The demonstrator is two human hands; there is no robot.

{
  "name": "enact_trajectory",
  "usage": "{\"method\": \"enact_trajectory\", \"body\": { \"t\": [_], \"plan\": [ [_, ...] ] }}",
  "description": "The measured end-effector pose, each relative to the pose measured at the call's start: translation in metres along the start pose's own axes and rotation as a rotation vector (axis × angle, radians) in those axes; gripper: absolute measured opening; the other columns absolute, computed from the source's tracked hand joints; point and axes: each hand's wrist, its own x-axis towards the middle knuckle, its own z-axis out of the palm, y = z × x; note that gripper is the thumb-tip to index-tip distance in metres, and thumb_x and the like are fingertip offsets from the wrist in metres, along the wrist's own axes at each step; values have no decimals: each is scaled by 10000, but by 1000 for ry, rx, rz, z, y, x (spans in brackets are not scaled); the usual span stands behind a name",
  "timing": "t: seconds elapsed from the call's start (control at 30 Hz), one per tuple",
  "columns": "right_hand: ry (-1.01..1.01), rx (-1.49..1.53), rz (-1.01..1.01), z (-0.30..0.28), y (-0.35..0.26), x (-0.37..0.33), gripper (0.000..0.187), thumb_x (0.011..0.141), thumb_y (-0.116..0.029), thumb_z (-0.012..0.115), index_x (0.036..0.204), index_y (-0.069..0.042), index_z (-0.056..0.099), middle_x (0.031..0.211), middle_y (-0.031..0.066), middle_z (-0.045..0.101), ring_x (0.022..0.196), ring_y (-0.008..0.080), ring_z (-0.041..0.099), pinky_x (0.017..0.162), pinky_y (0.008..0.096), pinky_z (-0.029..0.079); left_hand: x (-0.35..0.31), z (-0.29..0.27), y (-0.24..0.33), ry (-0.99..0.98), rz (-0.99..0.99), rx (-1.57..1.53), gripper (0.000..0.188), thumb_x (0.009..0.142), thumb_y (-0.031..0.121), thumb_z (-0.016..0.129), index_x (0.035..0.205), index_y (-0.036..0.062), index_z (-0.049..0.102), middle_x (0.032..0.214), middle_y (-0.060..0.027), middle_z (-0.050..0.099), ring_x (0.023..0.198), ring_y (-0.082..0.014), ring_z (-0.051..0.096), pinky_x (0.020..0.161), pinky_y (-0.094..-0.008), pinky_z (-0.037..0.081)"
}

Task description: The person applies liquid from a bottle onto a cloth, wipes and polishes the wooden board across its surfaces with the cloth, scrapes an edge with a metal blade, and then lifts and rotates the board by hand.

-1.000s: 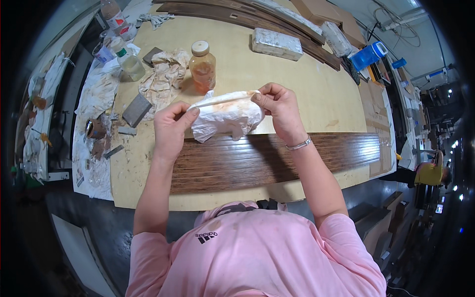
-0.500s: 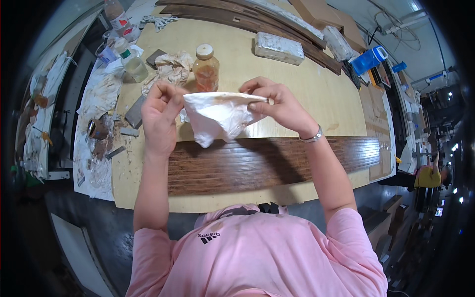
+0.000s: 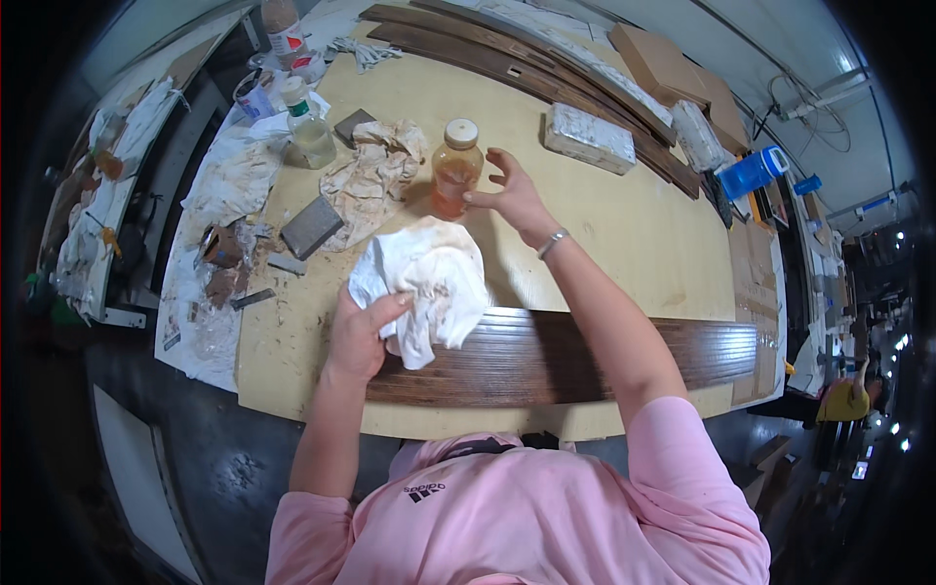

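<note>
Your right hand (image 3: 520, 203) has let go of the white cloth (image 3: 444, 278) since the earlier frames and is now at the capped bottle (image 3: 455, 174); your left hand (image 3: 361, 333) has the cloth alone. Bottle: upright on the table (image 3: 643, 244), long axis vertical, amber liquid inside, directly left of your right fingers. Those are spread in a wide C, holding nothing that I can see, thumb low against or just short of the bottle's side; can't tell contact from this angle. Right is clearly the nearer hand. Left sits on the near-left side, pinching the cloth with thumb on top, and the cloth bunches between it and the bottle. Crumpled tan cloth (image 3: 375, 164) lies just left of the bottle, grey block (image 3: 312, 227) beyond that; dark grooved board (image 3: 575, 363) runs crosswise on your side. Hidden: left fingers under the cloth, your right outer fingers behind the hand, board's left end behind cloth and forearm. Dark rim at far right is unreadable.
</note>
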Motion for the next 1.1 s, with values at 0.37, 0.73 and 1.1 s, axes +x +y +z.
{"method": "enact_trajectory", "body": {
  "t": [0.37, 0.73, 1.1],
  "plan": [
    [-244, 83, -120, 1, -41, 18, 745, 619, -90, 853, 1277, -38, 507, 1201, 59, 630, 1121, 172, 606, 996, 345, 474, 26, -19, -10, 178, 107, 29, 536, 806, -126, 464, 1335, -58, 515, 1254, -114, 626, 1137, -202, 629, 961, -329, 501],
    [-307, -950, -441, -49, -95, -44, 516, 640, -194, 799, 1123, -121, 632, 986, 72, 669, 890, 325, 631, 783, 429, 515, 43, 10, -24, 82, -54, -264, 340, 1001, 61, 508, 1329, -32, 502, 1239, -136, 629, 1121, -235, 646, 948, -391, 544],
    [-148, -1170, -573, -72, -110, -51, 437, 632, -52, 738, 1055, -107, 642, 958, 58, 662, 923, 301, 623, 815, 419, 490, 51, 0, -39, 27, -78, -299, 363, 1054, 137, 445, 1398, 23, 431, 1321, -132, 580, 1197, -263, 608, 1005, -421, 524]
  ]
}}
